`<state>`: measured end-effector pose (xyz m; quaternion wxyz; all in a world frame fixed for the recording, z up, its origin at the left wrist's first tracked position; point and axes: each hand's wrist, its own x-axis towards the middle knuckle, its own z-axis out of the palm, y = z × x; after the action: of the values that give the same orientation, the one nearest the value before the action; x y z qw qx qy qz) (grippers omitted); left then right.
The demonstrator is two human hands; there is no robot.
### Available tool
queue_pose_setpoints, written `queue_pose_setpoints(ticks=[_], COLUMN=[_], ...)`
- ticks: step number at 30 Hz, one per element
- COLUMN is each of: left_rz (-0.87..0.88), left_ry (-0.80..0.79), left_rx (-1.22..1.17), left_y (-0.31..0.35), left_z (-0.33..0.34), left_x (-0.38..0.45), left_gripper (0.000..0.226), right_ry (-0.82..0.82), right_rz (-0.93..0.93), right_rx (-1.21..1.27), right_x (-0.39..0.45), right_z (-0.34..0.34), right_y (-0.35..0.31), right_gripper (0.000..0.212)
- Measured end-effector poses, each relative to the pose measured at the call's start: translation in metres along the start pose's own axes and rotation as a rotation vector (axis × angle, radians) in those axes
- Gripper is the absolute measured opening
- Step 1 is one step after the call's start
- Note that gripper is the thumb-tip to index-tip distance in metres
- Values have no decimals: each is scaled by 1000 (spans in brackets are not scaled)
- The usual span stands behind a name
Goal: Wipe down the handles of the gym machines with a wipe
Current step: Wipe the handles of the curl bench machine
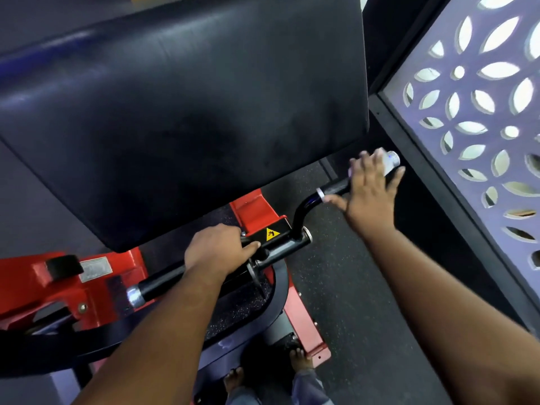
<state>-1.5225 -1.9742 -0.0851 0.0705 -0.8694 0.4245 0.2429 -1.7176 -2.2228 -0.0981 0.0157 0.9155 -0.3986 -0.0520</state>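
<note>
sign: yellow warning triangle [272, 233] | on: black bracket [270, 229] | plate: silver [95, 268], text unreadable

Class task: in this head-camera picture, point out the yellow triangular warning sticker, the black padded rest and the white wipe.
yellow triangular warning sticker [272, 234], head view, its middle.
black padded rest [187, 112], head view, middle of its face.
white wipe [390, 160], head view, end showing past the right hand's fingers.

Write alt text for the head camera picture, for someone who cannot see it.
Seen from above, a person's right hand spreads its fingers over the black grip of a gym machine handle, with something white under the fingers. The left hand holds the machine's lower black bar, below a large black pad on a red frame.
</note>
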Motion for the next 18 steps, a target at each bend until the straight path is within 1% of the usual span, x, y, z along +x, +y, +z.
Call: queue_pose_setpoints(ticks=[2,3,5,7,8,9,10,12,13,14,15,16,18], left_rz=[-2,-5,3,13,12,11,10,5,-1,-7,-11,-13,-5], left_ry=[-3,-5,-3,3,6,9,12,12,11,7,6,4,-6], left_rx=[-18,-27,-29,-30,-35,-38,-38,-35,-34,-34,-34,-29,-12], left_y=[-1,-1,-2,-3,-3,-3,-3,-3,-3,-2,-2,-2,-1], left_z=[3,4,5,6,7,7,7,8,8,8,8,7,3], left_x=[1,2,2,2,2,3,3,4,3,3,3,3,2], left_gripper=[53,53,54,53,53,54,54,55,55,55,55,55,54], right_ry=[-32,-39,-57,-41,-30,-8,10,41,47,45,46,34,58], right_rz=[133,117,-50,-213,-259,-266,-224,-37,46,71,35,-42,-222], right_rx=[47,37,-45,-101,-111,-111,-97,-32,1,14,2,-22,-66], right_x=[7,5,-10,-19,-17,-10,-2,8,9,5,-1,-10,-28], right_z=[-11,-10,1,10,8,5,1,-6,-6,-3,2,9,25], right_y=[-3,-13,-41,-50,-44,-34,-21,4,7,1,-12,-29,-56], right_gripper=[108,106,105,108,108,108,107,101,101,103,106,108,104])
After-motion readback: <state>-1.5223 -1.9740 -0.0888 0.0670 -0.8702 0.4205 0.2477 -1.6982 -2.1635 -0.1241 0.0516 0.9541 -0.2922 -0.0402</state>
